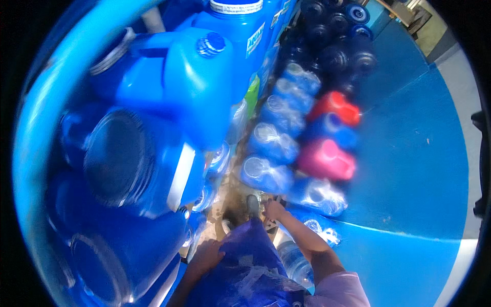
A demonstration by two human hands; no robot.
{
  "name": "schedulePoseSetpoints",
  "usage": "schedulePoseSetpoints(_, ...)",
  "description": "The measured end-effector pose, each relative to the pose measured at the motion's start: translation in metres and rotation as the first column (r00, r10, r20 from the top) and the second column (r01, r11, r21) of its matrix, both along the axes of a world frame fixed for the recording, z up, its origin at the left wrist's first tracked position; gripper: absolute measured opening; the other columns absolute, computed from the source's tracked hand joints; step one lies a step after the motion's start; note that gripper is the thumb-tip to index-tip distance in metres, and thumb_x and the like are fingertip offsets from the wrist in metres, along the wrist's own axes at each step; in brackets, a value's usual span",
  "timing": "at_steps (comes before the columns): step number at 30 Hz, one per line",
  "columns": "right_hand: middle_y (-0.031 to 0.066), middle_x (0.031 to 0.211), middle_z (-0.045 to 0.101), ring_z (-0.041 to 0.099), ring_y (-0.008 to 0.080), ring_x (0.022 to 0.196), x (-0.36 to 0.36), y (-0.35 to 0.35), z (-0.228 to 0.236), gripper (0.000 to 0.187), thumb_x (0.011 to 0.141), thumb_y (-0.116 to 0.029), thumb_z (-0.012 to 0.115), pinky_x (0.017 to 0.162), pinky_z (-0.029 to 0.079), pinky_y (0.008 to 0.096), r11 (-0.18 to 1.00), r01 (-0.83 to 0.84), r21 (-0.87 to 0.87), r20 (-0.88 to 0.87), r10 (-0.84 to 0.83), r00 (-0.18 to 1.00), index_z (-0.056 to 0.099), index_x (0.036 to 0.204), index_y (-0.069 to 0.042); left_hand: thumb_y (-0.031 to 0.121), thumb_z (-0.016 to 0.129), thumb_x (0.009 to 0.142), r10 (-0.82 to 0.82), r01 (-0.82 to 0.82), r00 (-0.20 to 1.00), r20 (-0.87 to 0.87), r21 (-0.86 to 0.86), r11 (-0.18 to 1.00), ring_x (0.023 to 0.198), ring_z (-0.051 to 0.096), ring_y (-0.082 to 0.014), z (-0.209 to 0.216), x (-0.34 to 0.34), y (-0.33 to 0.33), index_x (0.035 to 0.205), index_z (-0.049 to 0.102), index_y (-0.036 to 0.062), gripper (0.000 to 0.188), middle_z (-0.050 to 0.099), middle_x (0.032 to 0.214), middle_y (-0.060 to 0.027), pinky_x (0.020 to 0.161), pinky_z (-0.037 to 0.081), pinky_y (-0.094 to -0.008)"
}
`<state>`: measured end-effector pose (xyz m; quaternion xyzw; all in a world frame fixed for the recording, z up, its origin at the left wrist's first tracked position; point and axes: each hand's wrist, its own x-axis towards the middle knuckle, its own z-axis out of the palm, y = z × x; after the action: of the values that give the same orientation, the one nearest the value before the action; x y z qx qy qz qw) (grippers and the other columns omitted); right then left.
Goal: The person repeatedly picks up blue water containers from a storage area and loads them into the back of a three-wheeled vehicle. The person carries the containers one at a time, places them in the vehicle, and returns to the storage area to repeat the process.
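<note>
Blue sheeting (245, 261), partly covered by clear crinkled film, hangs down the front of my body. At its left edge is my left hand (207, 255), resting against it with fingers loosely bent and nothing visibly held. My right hand (274, 211) reaches down into the narrow gap between the stacked containers, its fingers curled. Whatever it grips is dark and too small to make out. Just past it, a grey shoe (252, 205) stands on the wet-looking floor. The nearest film-wrapped blue jug (318, 197) lies beside my right hand.
Large blue canisters (197, 87) and wide-lidded drums (120, 156) crowd the left behind a curved light-blue bar (36, 138). Wrapped jugs (266, 174), a red jug (335, 108) and a pink jug (327, 159) line the right. Dark bottles (335, 59) stand farther off, by a blue wall (409, 153).
</note>
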<state>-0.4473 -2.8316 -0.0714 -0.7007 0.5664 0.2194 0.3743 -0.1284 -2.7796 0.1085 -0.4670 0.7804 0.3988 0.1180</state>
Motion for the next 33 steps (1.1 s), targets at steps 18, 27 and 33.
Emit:
schedulePoseSetpoints(18,0.0129,0.112,0.059,0.057,0.0291,0.104,-0.085,-0.128,-0.244,0.042,0.074,-0.028,0.06,0.088,0.046,0.0412,0.872,0.453,-0.184,-0.09,-0.474,0.876,0.054,0.11,-0.008,0.027,0.057,0.081,0.093,-0.155,0.981,0.169,0.405,0.901,0.106,0.051,-0.0347,-0.091,-0.055,0.01,0.116,0.052,0.005,0.042,0.055,0.112,-0.0193,0.093,0.039,-0.0442)
schedulePoseSetpoints(27,0.0136,0.098,0.064,0.062,0.0294,0.091,-0.056,-0.071,-0.242,0.038,0.071,-0.031,0.065,0.078,0.051,0.0409,0.9,0.36,-0.244,-0.092,-0.392,0.916,0.059,0.103,-0.011,0.029,0.057,0.081,0.143,-0.174,0.982,0.123,0.301,0.938,0.104,0.052,-0.0328,-0.119,-0.042,0.042,0.112,0.054,0.0043,0.039,0.056,0.108,-0.0175,0.09,0.041,-0.0427)
schedulePoseSetpoints(33,0.0137,0.093,0.064,0.063,0.031,0.087,-0.016,-0.01,-0.252,0.031,0.07,-0.022,0.063,0.074,0.051,0.0424,0.898,0.403,-0.176,0.019,-0.406,0.914,0.061,0.098,-0.011,0.028,0.056,0.082,0.116,-0.156,0.986,0.124,0.389,0.908,0.108,0.05,-0.0345,-0.118,-0.045,0.041,0.114,0.053,0.0037,0.041,0.055,0.111,-0.0196,0.094,0.039,-0.0431)
